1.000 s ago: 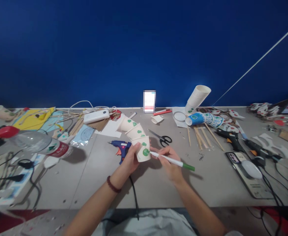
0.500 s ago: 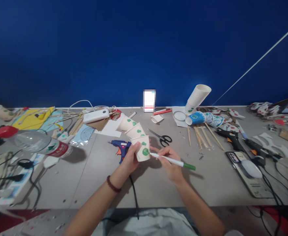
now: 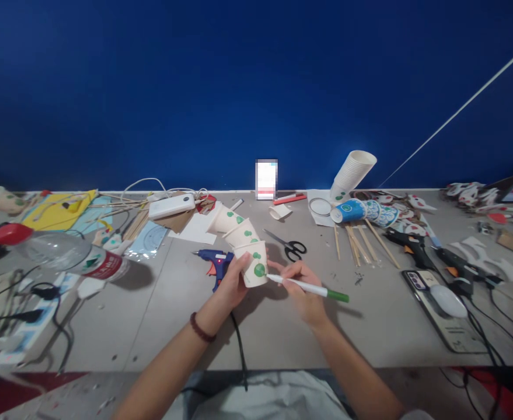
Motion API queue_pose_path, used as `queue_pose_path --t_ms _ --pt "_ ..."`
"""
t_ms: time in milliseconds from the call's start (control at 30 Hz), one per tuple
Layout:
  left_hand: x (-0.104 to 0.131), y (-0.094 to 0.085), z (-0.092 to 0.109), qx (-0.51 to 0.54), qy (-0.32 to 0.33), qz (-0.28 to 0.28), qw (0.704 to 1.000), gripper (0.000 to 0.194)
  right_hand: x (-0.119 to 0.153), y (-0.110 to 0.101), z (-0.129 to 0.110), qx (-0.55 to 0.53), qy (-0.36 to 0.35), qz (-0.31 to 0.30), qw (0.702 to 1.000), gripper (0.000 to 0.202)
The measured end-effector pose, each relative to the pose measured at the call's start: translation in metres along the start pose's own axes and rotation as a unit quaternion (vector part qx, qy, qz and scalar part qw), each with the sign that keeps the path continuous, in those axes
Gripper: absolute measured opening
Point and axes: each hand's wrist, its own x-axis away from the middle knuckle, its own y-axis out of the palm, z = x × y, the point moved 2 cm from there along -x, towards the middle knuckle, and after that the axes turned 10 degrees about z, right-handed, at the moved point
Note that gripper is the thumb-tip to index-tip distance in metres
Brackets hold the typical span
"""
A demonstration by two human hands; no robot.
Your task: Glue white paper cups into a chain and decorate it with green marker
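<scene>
On held cups [image 3: 241, 235], green dots [image 3: 260, 270], red-labelled bottle [image 3: 66, 253]

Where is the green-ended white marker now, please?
In the head view, right of centre, the marker is in the right hand, its tip beside the paper cup in the left hand.

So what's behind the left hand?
A blue hot glue gun, its nozzle and orange trigger showing. The left hand covers part of it, so whether the black cable joins it can't be seen.
</scene>
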Motion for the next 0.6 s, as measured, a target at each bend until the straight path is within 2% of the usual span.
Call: queue_pose_path --t_ms 367,600 --pt "0.0003 -0.0003 0.0000 0.001 0.005 -0.006 1.000 0.052 0.0001 -0.0040 0.0085 -0.031 0.022 -0.008 0.999 0.011" --pt "0.0027 0.0037 0.0024 -0.009 0.020 0.009 1.000 0.054 0.0029 0.0019 0.0052 0.025 0.052 0.027 0.998 0.016"
